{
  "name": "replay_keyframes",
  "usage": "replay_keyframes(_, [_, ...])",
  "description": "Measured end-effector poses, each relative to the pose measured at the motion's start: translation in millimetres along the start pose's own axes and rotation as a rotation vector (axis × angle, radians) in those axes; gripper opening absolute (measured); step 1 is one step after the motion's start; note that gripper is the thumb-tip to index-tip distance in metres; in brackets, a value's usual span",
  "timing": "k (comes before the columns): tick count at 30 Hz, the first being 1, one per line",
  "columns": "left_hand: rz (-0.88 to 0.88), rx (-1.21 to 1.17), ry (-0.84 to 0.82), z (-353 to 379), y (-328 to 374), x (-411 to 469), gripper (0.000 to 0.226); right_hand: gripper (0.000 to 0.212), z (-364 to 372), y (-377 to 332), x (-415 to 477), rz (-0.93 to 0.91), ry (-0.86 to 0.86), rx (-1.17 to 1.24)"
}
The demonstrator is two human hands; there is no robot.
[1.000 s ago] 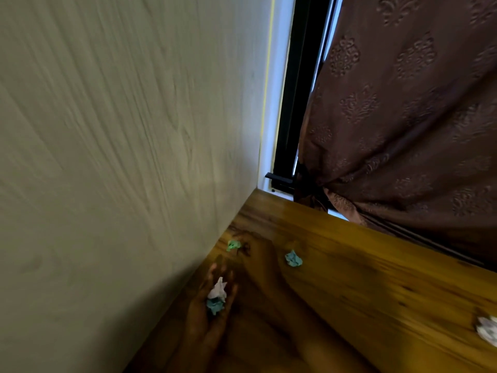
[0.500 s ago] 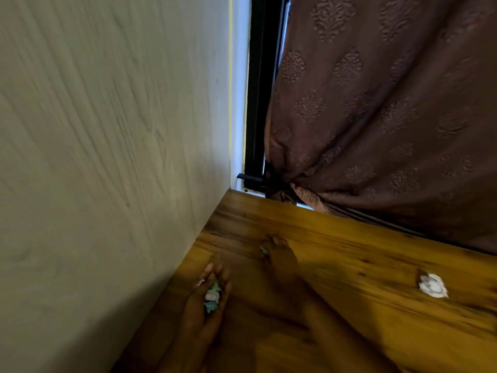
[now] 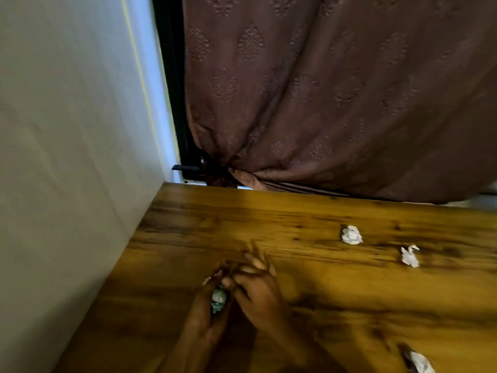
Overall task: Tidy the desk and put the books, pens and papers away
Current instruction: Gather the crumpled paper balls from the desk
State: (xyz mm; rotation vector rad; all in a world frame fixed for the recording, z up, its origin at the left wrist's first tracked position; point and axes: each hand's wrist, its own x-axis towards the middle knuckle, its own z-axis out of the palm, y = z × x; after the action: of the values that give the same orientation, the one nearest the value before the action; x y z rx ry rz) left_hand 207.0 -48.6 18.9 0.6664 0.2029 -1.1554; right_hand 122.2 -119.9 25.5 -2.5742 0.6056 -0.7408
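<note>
Crumpled papers in hand: small white and teal crumpled paper wads (image 3: 218,300) sit in the cupped palm of the left hand (image 3: 204,317), whose fingers curl up around them.
Right hand: the right hand (image 3: 259,292) is pressed against the left at its 3 o'clock, with fingers loosely straight and tips meeting the left fingertips. No scrap shows in it, though blur smears the thumb side.
Where: both hands meet over the near-left part of the glossy brown wood-grain desk (image 3: 349,313), close to the pale wall (image 3: 67,170).
Loose papers: a round crumpled white paper ball (image 3: 351,234) lies at 2 o'clock from the hands. A flatter twisted white paper scrap (image 3: 410,256) lies just short of 3 o'clock, further out. A third crumpled white wad (image 3: 418,363) is cut off by the frame edge at 4 o'clock.
Key relation: every loose paper lies to the right, so the right hand is nearer, and the loaded left hand looks like the natural holder.
Axis: the paper ball has no long axis. The twisted scrap runs roughly 12 to 6, so a pinch across it should do.
Step, as judged: gathering litter into one palm, with three pieces left in view. No books or pens are visible.
Backdrop: a brown patterned curtain (image 3: 322,90) is bunched at the desk's 12 o'clock edge, beside a black window frame (image 3: 172,90).
</note>
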Motion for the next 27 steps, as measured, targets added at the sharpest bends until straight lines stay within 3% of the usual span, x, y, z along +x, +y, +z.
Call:
replay_keyframes(2, [0.015,0.006,0.062,10,-13,7,0.009,0.033,-34,32,-3,0.065,0.057,0.062])
replay_keyframes(5, [-0.041,0.032,0.059,29,-34,20,0.02,0.03,-80,107,1,0.295,0.255,-0.001])
replay_keyframes(8, [-0.077,0.086,0.011,49,-60,22,0.02,0.054,-107,181,10,0.612,-0.013,-0.37])
replay_keyframes(10, [-0.081,0.103,0.025,63,-84,20,0.02,0.062,-117,219,6,0.689,-0.18,-0.487])
replay_keyframes(14, [-0.092,0.116,0.043,86,-130,16,0.021,0.05,-131,248,-14,0.506,-0.271,-0.353])
replay_keyframes(18, [-0.074,0.123,0.062,101,-167,14,0.026,0.042,-165,210,-42,0.487,-0.005,0.105])
replay_keyframes(21, [-0.087,0.099,0.04,111,-194,13,0.025,0.042,-177,163,-72,0.45,-0.059,0.385])
replay_keyframes(23, [-0.119,0.056,0.021,114,-210,10,0.026,0.034,-173,150,-91,0.327,-0.125,0.276])
replay_keyframes(27, [-0.132,0.006,0.023,109,-244,-1,0.053,0.034,-187,162,-105,0.189,-0.329,0.042])
